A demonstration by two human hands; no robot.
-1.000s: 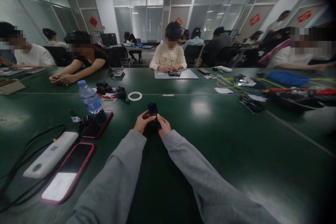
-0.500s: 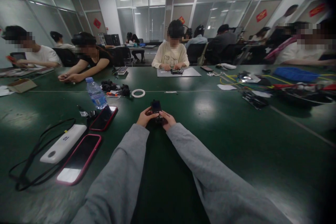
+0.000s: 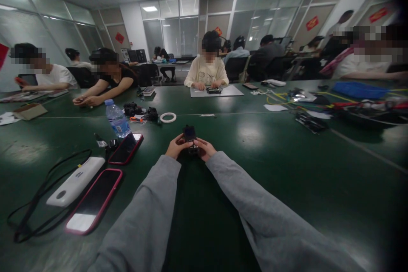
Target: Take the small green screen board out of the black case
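Observation:
A small black device (image 3: 190, 134) with a dark, screen-like upper part is held upright between my two hands over the green table (image 3: 274, 178). My left hand (image 3: 175, 146) grips its left side, the thumb reaching across the front. On the other side, my right hand (image 3: 205, 148) has its fingers closed on the lower right of the device. Fine details of the device are too small to make out.
Left of my arms lie two phones (image 3: 95, 199) (image 3: 126, 148), a white power bank (image 3: 76, 182) with a black cord and a water bottle (image 3: 117, 119). A white ring (image 3: 168, 117) lies beyond. People sit across the table; blue cloth (image 3: 360, 90) and cables are at the right.
The view has tilted up slightly, so the table and people sit lower in the picture. My right hand has shifted a little on the device, and more of its lower part shows.

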